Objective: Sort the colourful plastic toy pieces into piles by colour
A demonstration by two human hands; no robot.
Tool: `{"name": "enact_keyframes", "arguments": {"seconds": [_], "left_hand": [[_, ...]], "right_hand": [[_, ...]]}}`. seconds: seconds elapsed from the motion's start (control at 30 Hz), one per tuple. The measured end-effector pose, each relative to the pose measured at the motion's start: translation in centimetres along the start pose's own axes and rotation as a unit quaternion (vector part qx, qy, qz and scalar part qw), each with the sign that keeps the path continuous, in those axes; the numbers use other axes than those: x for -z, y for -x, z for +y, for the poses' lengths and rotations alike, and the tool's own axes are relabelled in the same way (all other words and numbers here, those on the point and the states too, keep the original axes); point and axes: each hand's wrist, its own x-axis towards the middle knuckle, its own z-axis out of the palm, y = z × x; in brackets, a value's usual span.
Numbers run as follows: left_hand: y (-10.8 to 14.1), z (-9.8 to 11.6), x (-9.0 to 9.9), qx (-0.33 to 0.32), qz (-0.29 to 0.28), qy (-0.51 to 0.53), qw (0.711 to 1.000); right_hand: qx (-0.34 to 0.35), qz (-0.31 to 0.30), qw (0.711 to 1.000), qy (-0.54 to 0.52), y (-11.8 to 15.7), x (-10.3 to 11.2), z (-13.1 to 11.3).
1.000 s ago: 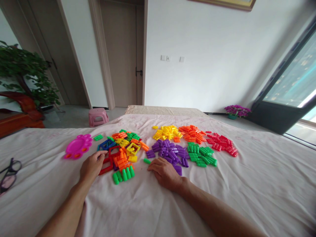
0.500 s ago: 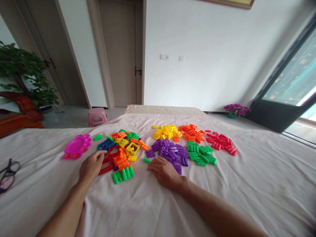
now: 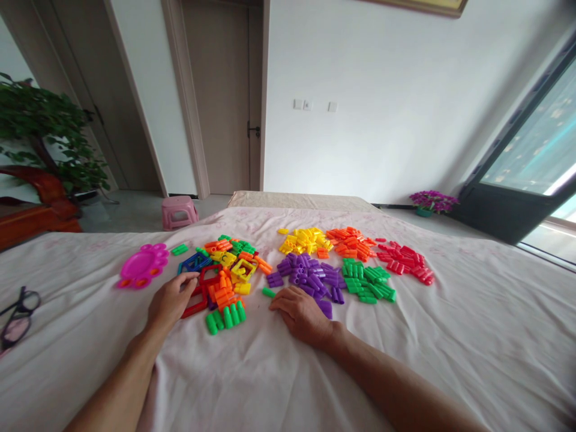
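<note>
My left hand [image 3: 169,300] rests on the cloth at the left edge of a mixed heap of plastic building pieces. Its loosely bent fingers reach a red square frame [image 3: 195,305] without a visible grip. Flat on the cloth lies my right hand [image 3: 300,313], fingers relaxed and holding nothing that shows. Just beyond its fingertips is a single green piece [image 3: 269,292]. A pile of purple pieces [image 3: 310,276] sits directly behind this hand. Between my hands are joined green pieces [image 3: 226,318], orange pieces [image 3: 222,294] and a yellow square frame [image 3: 243,270].
Sorted piles stand farther right: yellow pieces [image 3: 303,241], orange pieces [image 3: 348,242], green pieces [image 3: 366,281] and red pieces [image 3: 405,259]. A magenta paw-shaped tray [image 3: 139,264] and eyeglasses [image 3: 20,318] lie left. A pink stool [image 3: 179,212] stands beyond the cloth-covered table [image 3: 270,378].
The view has shifted very slightly, moving the scene a few pixels to the right. Both hands and the pieces keep their places.
</note>
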Motion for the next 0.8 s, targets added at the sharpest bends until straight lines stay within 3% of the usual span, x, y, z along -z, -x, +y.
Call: {"name": "enact_keyframes", "arguments": {"seconds": [0.23,0.8], "left_hand": [[-0.4,-0.9,-1.2,-0.053,-0.009,0.114,0.992],[0.4,0.8,-0.7,-0.117,-0.086,0.131,0.981]], "right_hand": [[0.001,-0.002,1.000,0.003,0.0,-0.1,0.1],[-0.001,-0.005,1.000,0.005,-0.1,0.2,-0.2]]}}
